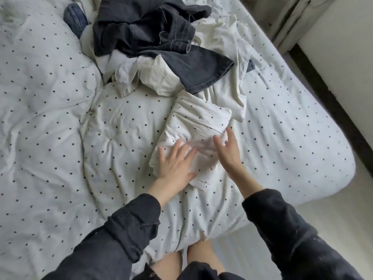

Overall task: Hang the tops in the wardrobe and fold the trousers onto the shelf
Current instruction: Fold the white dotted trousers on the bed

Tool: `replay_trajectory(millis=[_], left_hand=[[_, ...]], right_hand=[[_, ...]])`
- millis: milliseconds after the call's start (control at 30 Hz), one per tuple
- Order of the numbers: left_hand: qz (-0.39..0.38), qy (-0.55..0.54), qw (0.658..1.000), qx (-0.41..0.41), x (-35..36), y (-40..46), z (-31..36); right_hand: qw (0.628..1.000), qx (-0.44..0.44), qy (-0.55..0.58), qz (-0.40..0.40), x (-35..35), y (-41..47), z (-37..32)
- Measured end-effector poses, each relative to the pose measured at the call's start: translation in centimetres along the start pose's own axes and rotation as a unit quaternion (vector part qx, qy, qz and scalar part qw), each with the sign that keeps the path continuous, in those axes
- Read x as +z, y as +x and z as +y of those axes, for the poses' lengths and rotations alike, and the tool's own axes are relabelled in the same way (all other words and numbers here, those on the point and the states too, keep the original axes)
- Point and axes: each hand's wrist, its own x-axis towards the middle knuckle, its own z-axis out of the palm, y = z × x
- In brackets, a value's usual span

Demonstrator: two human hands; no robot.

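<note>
A folded white garment (193, 126) lies on the dotted duvet (121, 138) in the middle of the bed. My left hand (177, 164) presses flat on its near end, fingers spread. My right hand (228, 148) hovers at its right edge with straight fingers, holding nothing. Behind it lies a heap of clothes: dark grey jeans (161, 37) on top, a cream garment (159, 77) under them, a white top (228, 47) to the right and a bit of blue denim (74, 19) at the far left.
The bed's right edge (323, 138) drops to a pale floor (343, 209). A dark skirting strip (331, 104) and a wall run along the right. Pale curtains (292, 21) hang at the top right. My bare knees (193, 263) touch the bed's foot.
</note>
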Motion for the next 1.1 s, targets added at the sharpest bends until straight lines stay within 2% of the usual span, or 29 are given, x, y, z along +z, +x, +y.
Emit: replay_trajectory(millis=[67,133,200,267,367,467,567,700,767,833,933,1033,1100], left_hand=[[0.012,0.013,0.999,0.03,1.3,-0.5,-1.8],[0.061,0.012,0.997,0.053,2.5,-1.1,-3.6],[0.084,0.018,0.995,0.05,4.0,-1.3,-5.1],[0.091,0.028,0.995,0.034,4.6,-1.4,-5.8],[0.097,-0.002,0.995,0.001,5.2,-1.3,-5.8],[0.079,-0.04,0.996,-0.016,6.3,-0.9,-5.6],[0.097,-0.06,0.993,-0.013,6.8,-0.2,-5.7],[0.135,-0.155,0.978,-0.028,7.0,-0.6,-5.6],[0.166,-0.289,0.94,-0.078,7.0,-1.4,-5.1],[0.174,-0.419,0.878,-0.154,6.8,-2.1,-4.7],[0.159,-0.514,0.811,-0.231,6.6,-2.3,-4.5],[0.154,-0.623,0.707,-0.298,6.5,-1.2,-5.2],[0.118,-0.683,0.637,-0.339,6.7,-0.7,-5.8]], right_hand=[[0.976,-0.097,-0.186,0.066,1.3,-0.8,0.1],[0.919,-0.216,-0.31,0.107,2.7,-1.6,0.1],[0.869,-0.288,-0.395,0.078,3.8,-1.6,1.0],[0.85,-0.28,-0.447,0.008,3.9,-0.4,1.6],[0.826,-0.207,-0.516,-0.098,3.5,2.1,2.0],[0.784,-0.183,-0.574,-0.152,3.6,3.9,2.1],[0.774,-0.154,-0.587,-0.181,3.9,4.8,2.5],[0.788,-0.187,-0.571,-0.138,4.2,3.9,3.0],[0.801,-0.196,-0.553,-0.121,4.0,2.6,3.1],[0.8,-0.212,-0.55,-0.114,3.7,1.1,3.2],[0.79,-0.229,-0.552,-0.133,3.5,-0.2,3.4],[0.778,-0.228,-0.566,-0.15,3.6,-0.2,3.1],[0.769,-0.225,-0.578,-0.154,3.5,0.0,2.9]])
